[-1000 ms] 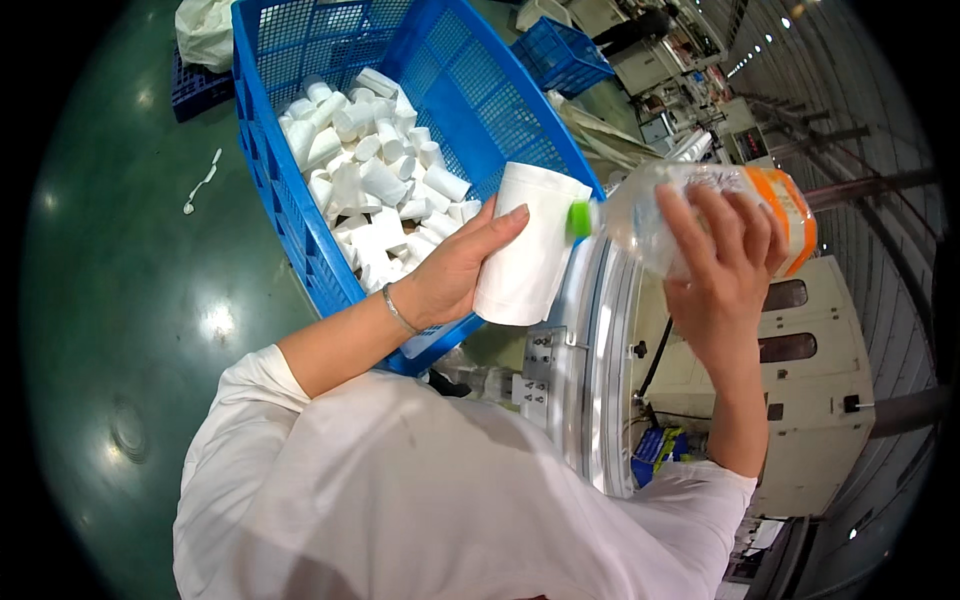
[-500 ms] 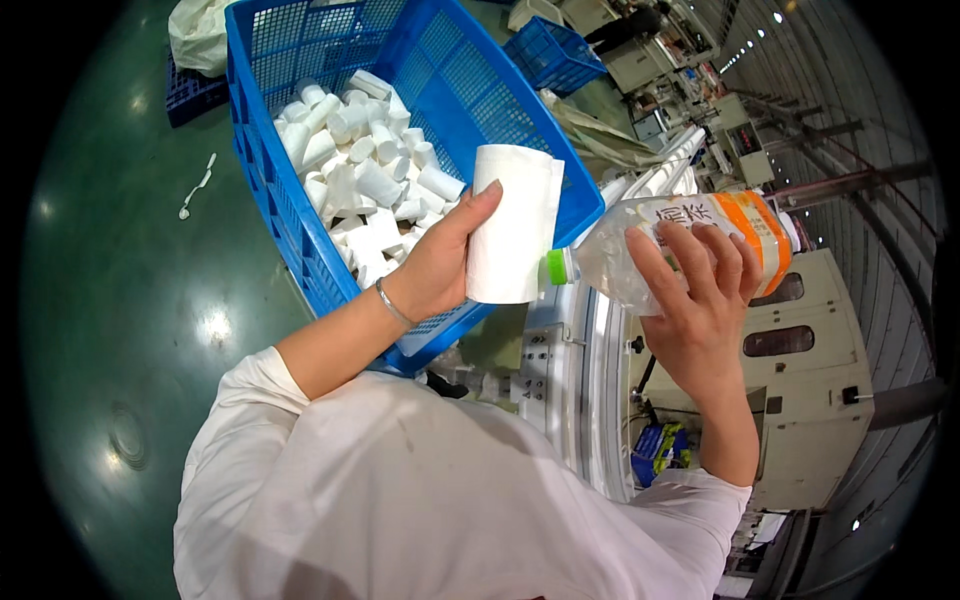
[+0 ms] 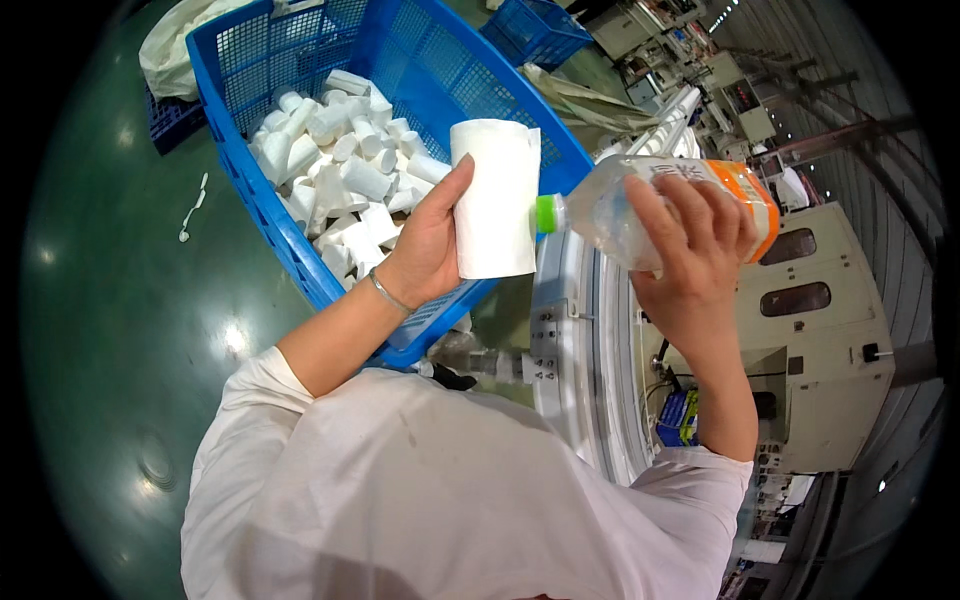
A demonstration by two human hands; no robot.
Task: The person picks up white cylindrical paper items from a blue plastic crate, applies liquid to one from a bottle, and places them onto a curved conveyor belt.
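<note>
My left hand point(image 3: 428, 238) grips a white paper roll point(image 3: 497, 200), thumb across its near face and the other fingers hidden behind it. A loose sheet edge shows along the roll's right side. In my right hand point(image 3: 692, 245) is a clear plastic bottle point(image 3: 610, 215) with an orange and white label, tipped onto its side. Its green cap point(image 3: 546, 214) points left and sits at the roll's right edge; whether they touch, I cannot tell. Below the roll stands a large blue crate point(image 3: 300, 250) with a heap of white rolls point(image 3: 365, 180) inside.
A white machine rail point(image 3: 575, 350) runs along the crate's right side. Beyond it stands a beige machine cabinet point(image 3: 830, 330). A smaller blue crate point(image 3: 535, 32) is farther off. On the green floor point(image 3: 120, 330) lies a white scrap point(image 3: 193, 210), and a whitish sack point(image 3: 180, 50) rests at the far left.
The roll and bottle have shifted slightly up and left in view, and the bottle's cap is nearer the roll's edge. Both hands keep their hold. The whole view has shifted a little.
</note>
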